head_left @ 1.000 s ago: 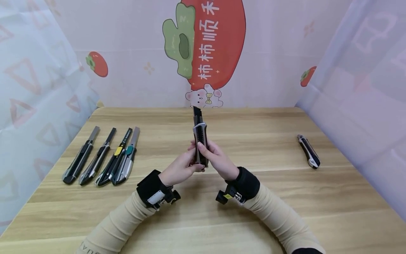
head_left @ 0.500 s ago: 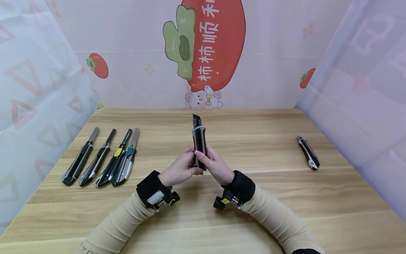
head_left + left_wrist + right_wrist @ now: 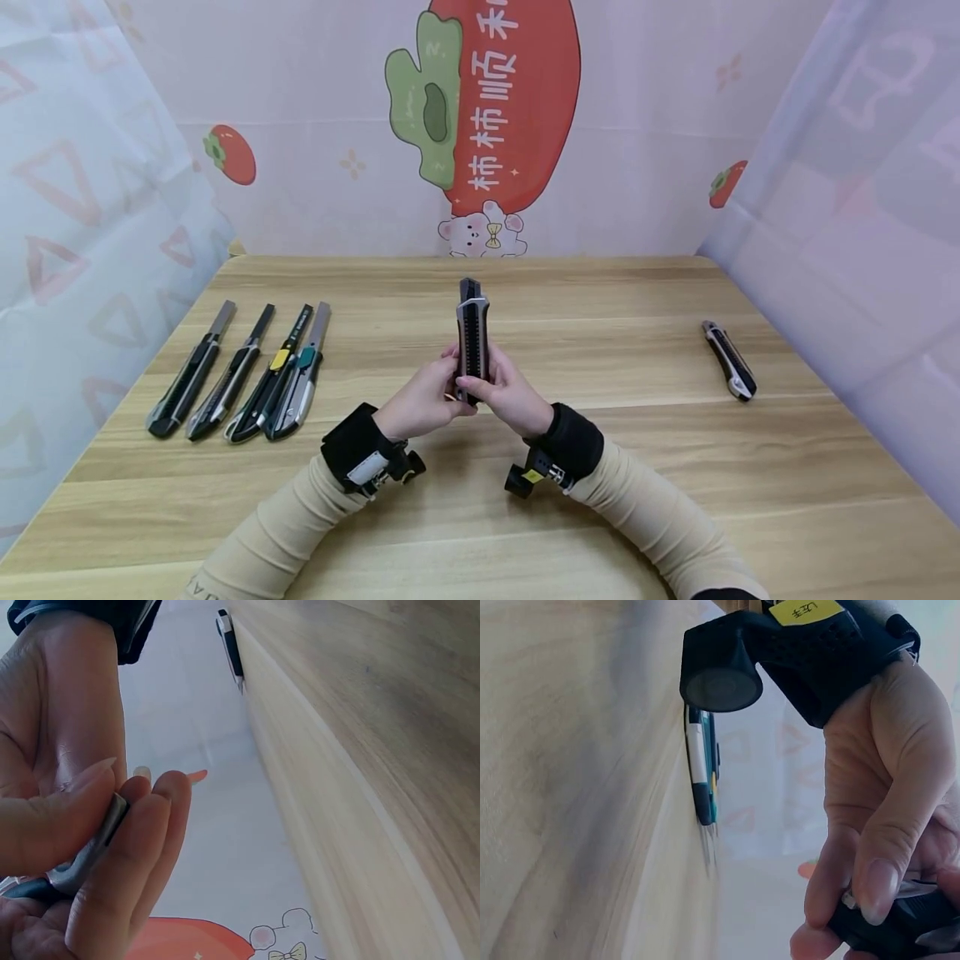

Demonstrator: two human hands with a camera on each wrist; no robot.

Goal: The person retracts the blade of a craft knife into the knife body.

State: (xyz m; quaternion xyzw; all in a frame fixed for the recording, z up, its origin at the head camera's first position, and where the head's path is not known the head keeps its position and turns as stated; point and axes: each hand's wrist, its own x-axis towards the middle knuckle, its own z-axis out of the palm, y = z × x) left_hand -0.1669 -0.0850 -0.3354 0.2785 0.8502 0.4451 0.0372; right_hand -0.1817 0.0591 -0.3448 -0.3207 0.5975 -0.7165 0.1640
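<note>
A snap-off utility knife point(image 3: 472, 329) with a dark grey handle stands nearly upright above the middle of the table, its top end facing away. My left hand point(image 3: 426, 400) grips the lower handle from the left. From the right, my right hand point(image 3: 516, 402) holds it too, with the thumb laid across the lower front of the handle. Little or no blade shows at the top. In the left wrist view, fingers hide most of the knife point(image 3: 86, 859). The right wrist view shows the dark handle point(image 3: 892, 926) under a thumb.
Several utility knives with blades out lie side by side at left, including a yellow-slider one point(image 3: 279, 358) and a green-slider one point(image 3: 306, 357). Another utility knife point(image 3: 729, 360) lies at right, blade not extended. Printed cloth point(image 3: 322, 183) surrounds the wooden table point(image 3: 480, 533).
The blade stuck out of the held knife earlier and has slid back into the handle. My right thumb has moved down the handle, and the knife sits a little lower.
</note>
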